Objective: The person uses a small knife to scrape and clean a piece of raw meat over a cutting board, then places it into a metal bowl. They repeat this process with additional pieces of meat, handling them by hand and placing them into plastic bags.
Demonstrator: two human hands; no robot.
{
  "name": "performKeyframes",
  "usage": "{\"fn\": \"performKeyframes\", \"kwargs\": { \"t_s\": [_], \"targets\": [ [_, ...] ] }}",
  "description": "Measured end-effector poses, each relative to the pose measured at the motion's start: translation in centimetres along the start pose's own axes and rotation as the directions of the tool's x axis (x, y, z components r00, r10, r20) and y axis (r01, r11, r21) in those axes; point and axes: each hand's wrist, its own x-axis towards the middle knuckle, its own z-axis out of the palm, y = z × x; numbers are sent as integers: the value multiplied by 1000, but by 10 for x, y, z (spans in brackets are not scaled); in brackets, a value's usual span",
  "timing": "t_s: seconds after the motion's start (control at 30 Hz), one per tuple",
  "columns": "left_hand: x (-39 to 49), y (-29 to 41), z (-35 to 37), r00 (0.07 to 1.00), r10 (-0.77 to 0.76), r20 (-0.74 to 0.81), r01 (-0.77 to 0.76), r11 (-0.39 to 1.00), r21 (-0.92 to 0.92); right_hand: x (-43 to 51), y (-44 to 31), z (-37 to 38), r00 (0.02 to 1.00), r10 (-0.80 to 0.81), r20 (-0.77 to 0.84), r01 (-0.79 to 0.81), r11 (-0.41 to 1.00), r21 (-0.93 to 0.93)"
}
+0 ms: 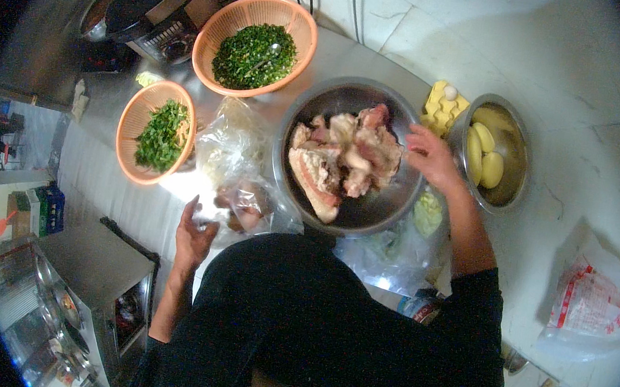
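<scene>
A large metal bowl (341,222) with chunks of raw meat (349,146) stands in front of me. My right hand (432,155) is at the bowl's right rim, fingers spread and holding nothing; whether it touches the rim I cannot tell. My left hand (195,233) is apart from the bowl at the lower left, thumb and fingers parted, near a clear plastic bag (252,204) with brownish-pink contents. Another clear bag (233,137) with pale contents lies above it, left of the bowl.
An orange basket (204,63) of chopped greens and a smaller one (123,134) of leafy greens stand left. An electric cooker (161,13) is at the back left. On the right are a yellow egg tray (437,113), a metal bowl (518,176) of peeled potatoes and a white plastic bag (592,308).
</scene>
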Motion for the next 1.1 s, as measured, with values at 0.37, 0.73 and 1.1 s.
{"fn": "performKeyframes", "kwargs": {
  "t_s": [0.37,0.73,1.1],
  "targets": [
    [-1,-9,1,999,22,-38,-22,1000,-1,-16,-54,104,959,-251,-131,160,862,-480],
    [-6,-3,1,998,42,-43,-43,999,-28,-8,-46,96,951,-280,-132,171,832,-528],
    [-9,-5,2,998,61,-27,-62,997,-36,1,4,52,932,-118,-343,96,992,-80]
  ]
}}
